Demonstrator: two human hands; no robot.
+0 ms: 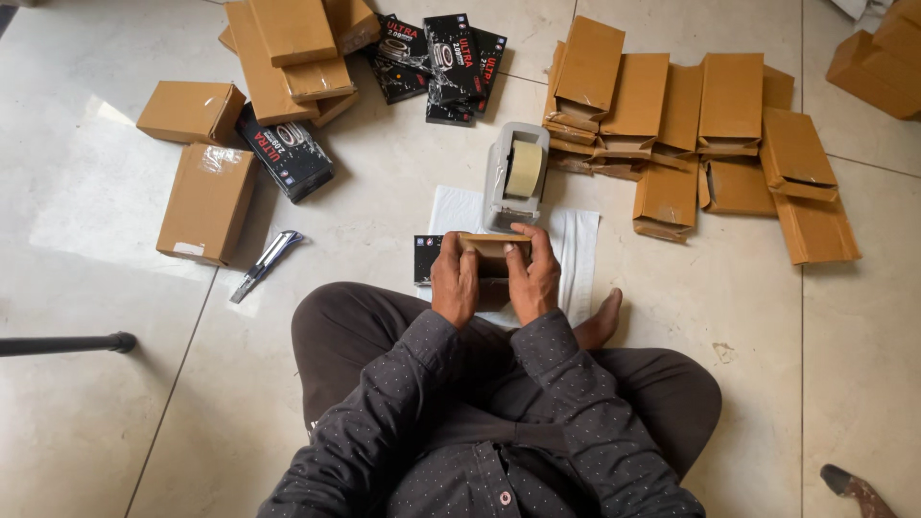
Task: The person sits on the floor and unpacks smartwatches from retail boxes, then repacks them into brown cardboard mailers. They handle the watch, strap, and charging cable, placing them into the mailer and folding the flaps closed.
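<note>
- While both hands grip the small brown carton [493, 251] above the white sheet [576, 251] on the floor, just in front of the grey tape dispenser [515, 175], the left hand [454, 281] and right hand [533, 278] have fingers wrapped on its ends, thumbs pressing the top flap.
- Judged risk: uneven thumb pressure could let the flap spring up or crease.
- A black printed box [427, 257] lies beside the left hand.
- Flat open cartons [729, 144] fan out at right; taped cartons [205, 200], glossy black packs [441, 56] and a utility knife [265, 265] lie at left.
</note>
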